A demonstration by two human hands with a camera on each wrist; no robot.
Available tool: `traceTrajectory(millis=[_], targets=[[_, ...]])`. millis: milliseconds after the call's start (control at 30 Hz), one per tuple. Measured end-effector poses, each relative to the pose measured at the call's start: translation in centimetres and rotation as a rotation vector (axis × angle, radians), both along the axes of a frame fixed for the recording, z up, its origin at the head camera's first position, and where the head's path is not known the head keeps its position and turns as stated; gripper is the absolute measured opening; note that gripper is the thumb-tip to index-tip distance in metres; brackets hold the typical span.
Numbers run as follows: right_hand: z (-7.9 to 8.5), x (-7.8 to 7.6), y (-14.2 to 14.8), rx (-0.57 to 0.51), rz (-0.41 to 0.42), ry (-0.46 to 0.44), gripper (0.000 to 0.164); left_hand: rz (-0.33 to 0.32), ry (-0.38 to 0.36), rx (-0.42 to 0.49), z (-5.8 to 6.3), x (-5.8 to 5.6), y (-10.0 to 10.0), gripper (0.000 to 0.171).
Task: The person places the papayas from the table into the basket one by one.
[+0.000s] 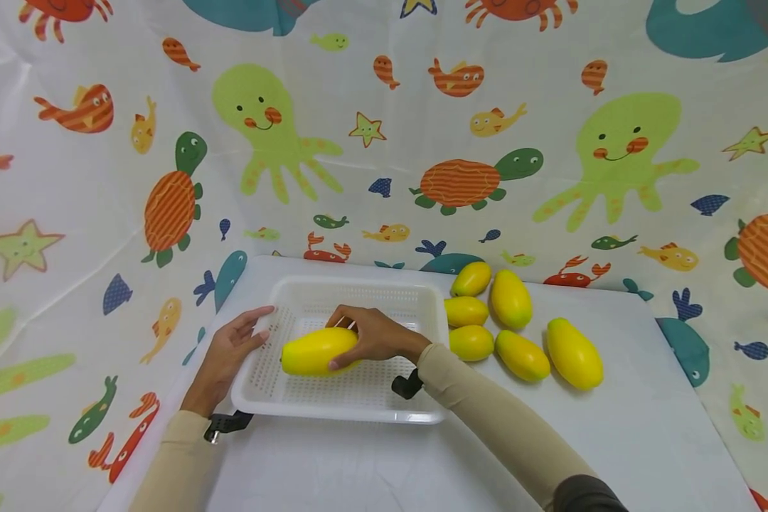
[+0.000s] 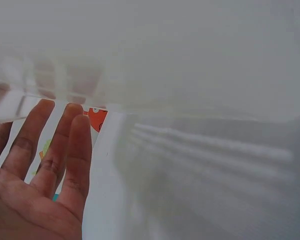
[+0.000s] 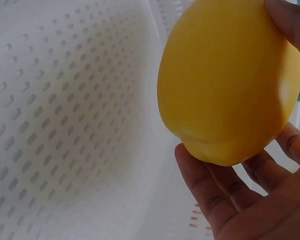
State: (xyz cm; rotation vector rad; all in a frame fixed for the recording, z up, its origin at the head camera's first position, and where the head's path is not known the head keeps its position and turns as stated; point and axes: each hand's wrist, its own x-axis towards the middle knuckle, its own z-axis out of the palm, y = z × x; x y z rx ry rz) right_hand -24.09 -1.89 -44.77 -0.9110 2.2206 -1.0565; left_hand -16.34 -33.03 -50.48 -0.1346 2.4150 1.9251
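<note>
Large yellow oblong fruit (image 1: pixel 313 352) was inside the white perforated plastic basket (image 1: pixel 339 411); couldn't tell if it touched the floor. Right hand (image 1: pixel 380 334) gripped it, thumb opposite fingers, off-centre. My read on risk: smooth rounded skin plus that grip could let it twist loose and roll into the basket's side. Long axis ran roughly along the basket's length, dark-tipped end toward its left wall. Left hand (image 1: pixel 229 352): fingers nearly straight, slightly spread, at the basket's left rim. Six more yellow oblong fruits (image 1: pixel 510 299) lay right of the basket.
</note>
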Motion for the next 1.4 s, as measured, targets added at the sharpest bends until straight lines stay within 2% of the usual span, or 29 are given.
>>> traceTrajectory(millis=[233, 800, 1400], targets=[[-0.9, 0.0, -0.9, 0.035, 0.033, 0.023, 0.060, 0.001, -0.004, -0.001, 0.2, -0.1, 0.0, 0.065], [-2.7, 0.6, -2.8, 0.120, 0.080, 0.007, 0.056, 0.012, 0.007, -0.012, -0.1, -0.1, 0.1, 0.064], [-3.5, 1.0, -3.5, 0.177, 0.124, -0.039, 0.050, 0.020, 0.014, -0.011, 0.0, -0.1, 0.2, 0.062]])
